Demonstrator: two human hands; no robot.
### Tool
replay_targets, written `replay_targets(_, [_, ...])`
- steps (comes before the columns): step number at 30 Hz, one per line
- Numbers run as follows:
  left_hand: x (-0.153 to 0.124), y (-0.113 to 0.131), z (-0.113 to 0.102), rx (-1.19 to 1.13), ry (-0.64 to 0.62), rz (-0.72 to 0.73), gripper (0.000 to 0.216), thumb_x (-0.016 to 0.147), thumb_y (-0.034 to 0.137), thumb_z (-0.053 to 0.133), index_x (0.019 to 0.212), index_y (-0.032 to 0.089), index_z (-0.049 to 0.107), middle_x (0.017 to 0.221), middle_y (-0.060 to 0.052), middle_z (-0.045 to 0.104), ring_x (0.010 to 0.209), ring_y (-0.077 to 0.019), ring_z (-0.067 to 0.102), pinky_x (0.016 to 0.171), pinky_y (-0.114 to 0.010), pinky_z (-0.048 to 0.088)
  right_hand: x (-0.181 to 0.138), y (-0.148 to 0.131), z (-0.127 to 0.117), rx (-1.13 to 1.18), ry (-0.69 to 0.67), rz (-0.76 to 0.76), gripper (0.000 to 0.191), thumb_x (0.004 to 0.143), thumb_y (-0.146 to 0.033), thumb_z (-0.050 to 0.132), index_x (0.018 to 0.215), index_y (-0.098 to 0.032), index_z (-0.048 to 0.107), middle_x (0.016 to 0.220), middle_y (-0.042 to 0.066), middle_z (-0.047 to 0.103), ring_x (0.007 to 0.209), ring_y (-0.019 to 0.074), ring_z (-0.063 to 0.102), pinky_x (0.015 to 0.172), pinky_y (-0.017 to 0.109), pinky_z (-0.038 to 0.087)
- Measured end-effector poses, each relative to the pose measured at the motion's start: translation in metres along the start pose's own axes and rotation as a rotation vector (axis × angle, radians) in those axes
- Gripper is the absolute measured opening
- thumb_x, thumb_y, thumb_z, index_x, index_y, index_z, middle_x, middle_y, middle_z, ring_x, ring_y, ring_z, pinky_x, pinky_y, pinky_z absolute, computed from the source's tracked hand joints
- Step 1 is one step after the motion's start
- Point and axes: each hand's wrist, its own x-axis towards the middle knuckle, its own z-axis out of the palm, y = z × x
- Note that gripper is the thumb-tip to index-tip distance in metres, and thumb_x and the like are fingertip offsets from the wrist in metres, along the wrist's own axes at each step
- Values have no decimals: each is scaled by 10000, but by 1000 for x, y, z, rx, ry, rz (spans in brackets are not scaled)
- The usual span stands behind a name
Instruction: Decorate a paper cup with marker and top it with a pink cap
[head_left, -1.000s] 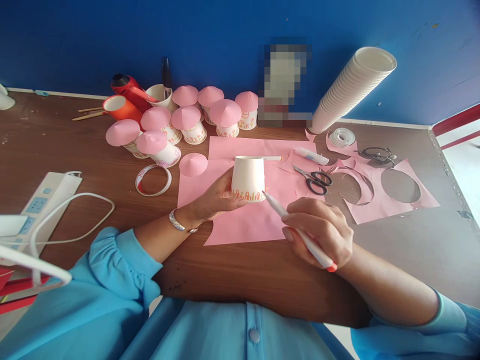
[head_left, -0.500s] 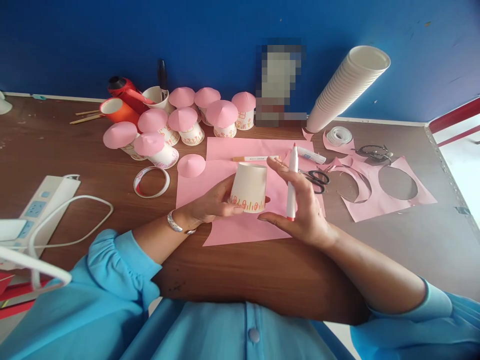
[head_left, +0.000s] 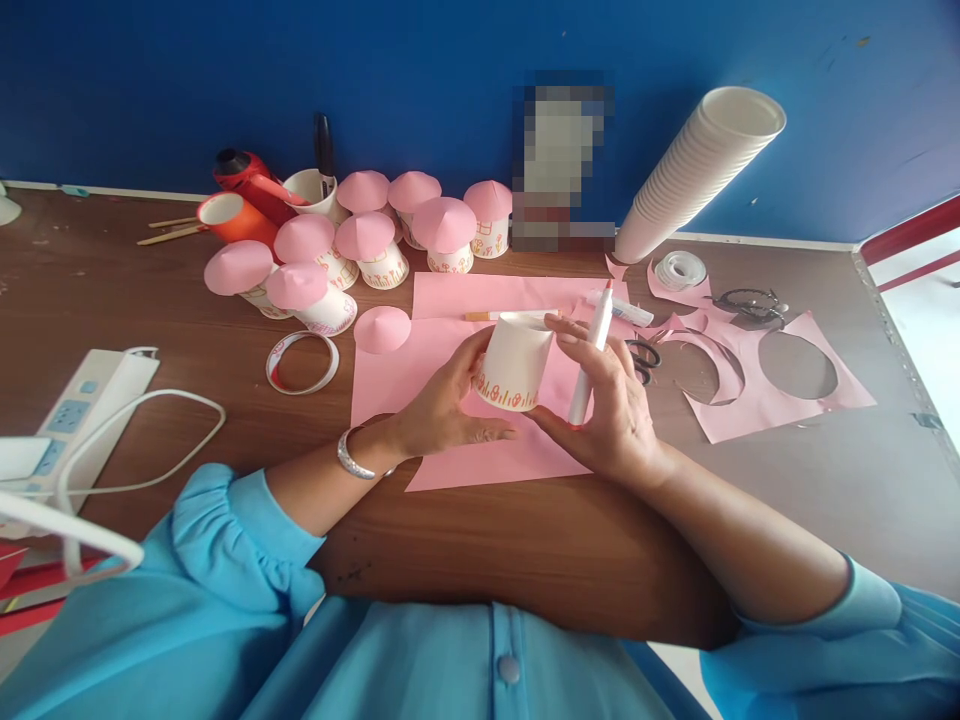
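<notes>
Presently, the inverted white paper cup is held, slightly tilted, between both hands above the pink paper sheet. The right hand pinches it, fingertips at the upper end, thumb at the lower rim, with a white marker also lodged among the fingers. The left hand is spread: fingers against the side, thumb clear. Risks noted: weak left-hand support could let the cup slip; the apparently uncapped nib could streak it should the fingers shift; the thumb could smudge the flower border if wet.
</notes>
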Motion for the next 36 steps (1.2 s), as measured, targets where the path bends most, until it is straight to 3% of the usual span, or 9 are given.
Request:
replay_targets(6, [-1,7,3,93,17,-71,775,798,360,901,1449,238,499,1430,-149,608,1292,-339,605,1091,-506,537,-4,-1,2,-27,-43,-17,820,932,-362,793,1606,-226,344,1482,228,639,1379,391,625,1055,591,567])
replay_targets(11, [-1,11,0,13,35,-102,722,802,358,895,1408,238,520,1400,-138,610,1299,-333,591,1051,-458,548,-1,0,-3,11,-11,-51,823,948,-300,764,1636,-259,315,1499,202,626,1371,384,627,1048,611,578])
replay_targets(15, [1,9,-6,-70,73,-142,709,785,401,904,1371,236,540,1322,-116,632,1239,-313,608,1007,-428,552,-2,-2,-13,45,69,-63,683,997,-237,658,1628,-271,402,1247,150,726,1079,333,716,841,530,650])
replay_targets(19, [1,9,-9,-95,120,-165,698,767,399,916,1343,235,558,1319,-104,624,1241,-306,592,1002,-409,538,-3,-8,-23,101,92,-71,557,1047,-303,570,1595,-233,499,984,114,688,790,269,647,636,434,618])
replay_targets(23, [2,9,-8,-112,108,-147,651,794,395,893,1337,236,571,1289,-98,643,1207,-294,607,1008,-415,531,2,-17,-29,88,46,-119,449,1082,-355,525,1493,-196,608,880,82,634,730,224,647,603,369,587])
replay_targets(26, [3,10,-7,-117,107,-128,611,807,382,881,1321,237,585,1268,-96,665,1185,-286,627,993,-410,535,7,-23,-30,121,2,-145,359,1040,-232,565,1387,-186,642,802,39,641,649,183,641,538,315,544])
replay_targets(30, [3,10,-7,-121,98,-120,555,833,363,857,1303,237,589,1222,-92,692,1144,-269,646,977,-407,543,7,-26,-27,180,5,-76,388,946,-117,582,1324,-205,594,750,27,660,606,197,638,486,323,534])
replay_targets(36, [2,9,-8,-128,90,-127,594,836,341,855,1343,249,560,1207,-78,664,1115,-253,649,953,-397,549,5,-27,-26,145,-4,-143,241,912,-89,624,1138,-170,643,830,56,676,680,177,666,534,299,572])
